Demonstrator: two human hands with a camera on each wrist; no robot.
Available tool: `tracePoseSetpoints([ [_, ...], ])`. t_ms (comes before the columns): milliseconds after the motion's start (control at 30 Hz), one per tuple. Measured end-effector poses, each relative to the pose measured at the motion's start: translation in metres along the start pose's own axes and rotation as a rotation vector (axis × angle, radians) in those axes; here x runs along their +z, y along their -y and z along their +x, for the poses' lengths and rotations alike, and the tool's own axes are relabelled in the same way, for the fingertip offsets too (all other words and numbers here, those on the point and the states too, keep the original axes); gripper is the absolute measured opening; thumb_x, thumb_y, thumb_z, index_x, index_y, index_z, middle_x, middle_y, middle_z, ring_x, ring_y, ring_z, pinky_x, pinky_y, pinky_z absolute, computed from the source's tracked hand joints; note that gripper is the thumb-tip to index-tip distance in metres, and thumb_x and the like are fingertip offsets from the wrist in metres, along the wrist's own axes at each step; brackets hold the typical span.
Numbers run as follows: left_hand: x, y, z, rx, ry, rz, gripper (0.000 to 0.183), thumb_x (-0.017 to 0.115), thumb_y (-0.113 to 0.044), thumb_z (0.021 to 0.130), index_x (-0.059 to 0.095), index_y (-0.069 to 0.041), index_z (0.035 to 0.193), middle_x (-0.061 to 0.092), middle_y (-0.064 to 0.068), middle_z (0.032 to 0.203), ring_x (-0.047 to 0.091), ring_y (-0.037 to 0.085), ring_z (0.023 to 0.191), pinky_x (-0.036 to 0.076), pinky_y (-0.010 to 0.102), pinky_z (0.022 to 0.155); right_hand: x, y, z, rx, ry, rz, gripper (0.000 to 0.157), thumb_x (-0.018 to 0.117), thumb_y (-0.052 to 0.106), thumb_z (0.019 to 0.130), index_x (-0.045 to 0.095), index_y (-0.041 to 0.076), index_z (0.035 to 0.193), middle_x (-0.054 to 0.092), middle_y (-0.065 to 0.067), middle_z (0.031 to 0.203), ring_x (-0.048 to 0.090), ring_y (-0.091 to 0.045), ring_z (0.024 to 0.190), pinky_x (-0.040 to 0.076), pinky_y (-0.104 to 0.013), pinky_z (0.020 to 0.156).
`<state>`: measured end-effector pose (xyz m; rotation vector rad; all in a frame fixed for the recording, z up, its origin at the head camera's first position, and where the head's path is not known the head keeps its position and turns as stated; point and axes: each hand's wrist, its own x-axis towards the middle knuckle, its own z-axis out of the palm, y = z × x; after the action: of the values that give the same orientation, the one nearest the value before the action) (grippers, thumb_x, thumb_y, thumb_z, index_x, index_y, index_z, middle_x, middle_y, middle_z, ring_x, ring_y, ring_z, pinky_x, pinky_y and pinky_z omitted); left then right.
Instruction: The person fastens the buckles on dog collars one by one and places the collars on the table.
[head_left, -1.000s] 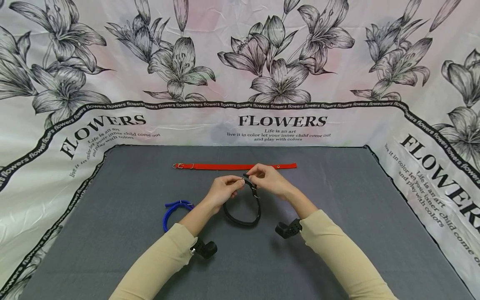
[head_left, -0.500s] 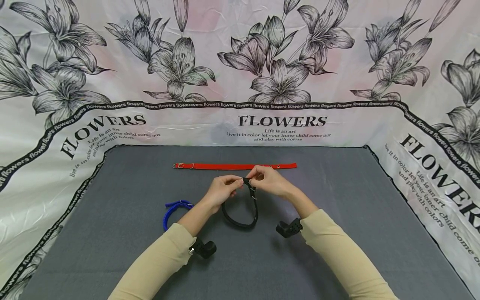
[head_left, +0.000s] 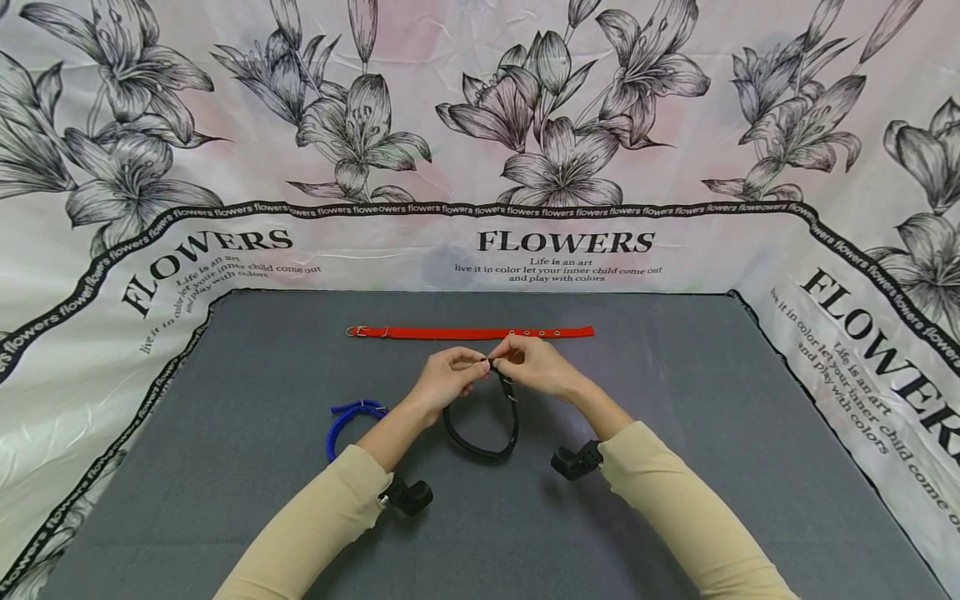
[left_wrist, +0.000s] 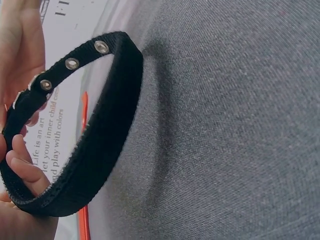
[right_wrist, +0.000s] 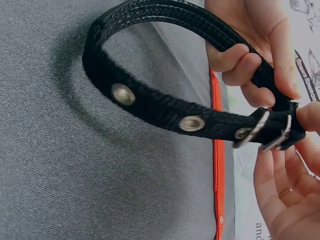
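Matt woven black strap (right_wrist: 157,112), shiny metal eyelets (right_wrist: 122,94)

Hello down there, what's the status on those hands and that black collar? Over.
Left hand, right hand: both pinch black collar near its buckle. Collar looped. Nothing seen blocking; red collar lies beyond, blue collar partly hidden by left forearm.

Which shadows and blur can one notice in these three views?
Head view: faint shadow on the grey cloth beside the right sleeve; left wrist view: soft shadow beside the black collar; right wrist view: curved, diffuse shadow on the cloth, while the eyelets look slightly blurred.
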<state>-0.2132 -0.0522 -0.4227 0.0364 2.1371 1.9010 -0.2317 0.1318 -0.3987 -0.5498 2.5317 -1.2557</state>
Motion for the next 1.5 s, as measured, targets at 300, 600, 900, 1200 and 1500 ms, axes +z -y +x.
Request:
tracePoseSetpoints([
  [300,0.000,0.000,0.001,-0.008,-0.037,-0.035,0.020,0.062,-0.024,0.089,0.065,-0.011,0.105,0.066,0.020,0.105,0.055,0.038,0.083,0.046,0.026,0.062,0.001,0.005,-0.004,0.050,-0.033,0.036,0.018,0.055,0.019,0.093,0.062,0.014,0.109,0.059,-0.005,0.107,0.061,-0.018,0.085,0.050,-0.033,0.071],
  [600,0.002,0.000,0.001,-0.015,-0.060,-0.036,0.021,0.063,-0.023,0.088,0.065,-0.010,0.104,0.066,0.020,0.104,0.056,0.030,0.077,0.046,0.027,0.063,0.002,-0.003,-0.001,0.011,-0.055,-0.013,0.010,0.057,0.019,0.091,0.060,0.015,0.101,0.059,-0.002,0.105,0.060,-0.017,0.093,0.050,-0.033,0.073],
  [900,0.003,0.001,-0.001,-0.013,-0.042,-0.014,0.021,0.062,-0.023,0.089,0.065,-0.011,0.106,0.066,0.019,0.104,0.054,0.024,0.071,0.047,0.031,0.066,0.005,-0.004,-0.002,0.010,-0.075,-0.015,0.005,0.062,0.021,0.088,0.061,0.017,0.091,0.061,0.000,0.101,0.062,-0.015,0.089,0.050,-0.031,0.069],
  [1200,0.003,0.002,0.000,-0.025,-0.071,-0.035,0.023,0.062,-0.023,0.089,0.063,-0.008,0.106,0.066,0.019,0.100,0.050,0.011,0.060,0.045,0.023,0.059,0.010,-0.005,-0.003,-0.109,-0.090,-0.129,0.014,0.065,0.015,0.086,0.056,0.012,0.097,0.059,-0.003,0.096,0.060,-0.016,0.086,0.050,-0.028,0.066],
  [1500,0.001,-0.001,-0.003,-0.060,0.012,-0.056,0.024,0.060,-0.021,0.091,0.060,-0.008,0.111,0.066,0.023,0.100,0.057,0.012,0.059,0.052,0.024,0.059,0.011,-0.003,-0.003,-0.163,-0.156,-0.182,0.010,0.063,0.007,0.083,0.059,0.012,0.091,0.058,-0.003,0.092,0.060,-0.015,0.083,0.050,-0.026,0.066],
])
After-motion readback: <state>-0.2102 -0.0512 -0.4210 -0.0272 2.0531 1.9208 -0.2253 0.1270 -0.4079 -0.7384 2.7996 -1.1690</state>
